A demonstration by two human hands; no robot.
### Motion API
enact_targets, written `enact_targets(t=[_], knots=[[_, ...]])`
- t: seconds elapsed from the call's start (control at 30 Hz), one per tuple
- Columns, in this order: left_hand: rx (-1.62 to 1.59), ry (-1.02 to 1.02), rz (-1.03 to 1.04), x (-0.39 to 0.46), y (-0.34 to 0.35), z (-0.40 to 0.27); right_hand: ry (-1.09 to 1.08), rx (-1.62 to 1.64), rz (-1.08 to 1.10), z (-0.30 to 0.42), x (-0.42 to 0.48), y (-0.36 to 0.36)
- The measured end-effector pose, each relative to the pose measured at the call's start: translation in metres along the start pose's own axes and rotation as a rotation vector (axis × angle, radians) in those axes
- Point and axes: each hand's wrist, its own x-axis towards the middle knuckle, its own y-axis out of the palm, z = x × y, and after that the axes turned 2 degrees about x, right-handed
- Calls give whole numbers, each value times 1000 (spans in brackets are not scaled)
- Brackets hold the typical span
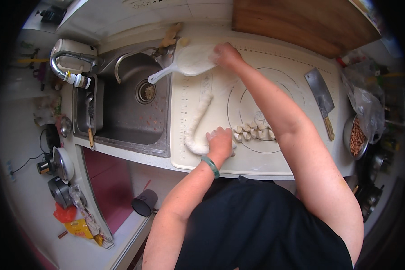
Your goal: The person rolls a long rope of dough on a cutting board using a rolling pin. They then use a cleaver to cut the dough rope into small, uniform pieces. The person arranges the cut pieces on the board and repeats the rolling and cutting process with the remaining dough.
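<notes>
A long rope of white dough (pixel 196 123) lies bent in a curve on a cream kneading mat (pixel 202 163) printed with rulers and circles. My left hand (pixel 220 143), with a green bangle at the wrist, is curled over the rope's near end. Just right of it, several small cut dough pieces (pixel 253 131) sit in rough rows. My right hand (pixel 227 55) reaches to the far side, at the right rim of a white plastic scoop (pixel 192 60) with flour in it. Its fingertips are blurred, so their grip is unclear.
A cleaver (pixel 320 92) with a wooden handle lies on the mat's right part. Beyond it stand a metal bowl of reddish-brown peanuts or beans (pixel 357 136) and a clear plastic bag (pixel 368 98). To the left is a steel sink (pixel 125 111) with a curved faucet (pixel 121 67).
</notes>
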Motion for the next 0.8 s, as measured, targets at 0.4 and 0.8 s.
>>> enact_targets(t=[0.4,0.8], knots=[[0,29,17,-1,-6,0,53,434,92,2,-50,-18],[6,54,26,-4,-10,2,551,871,-387,-75,-297,-73]])
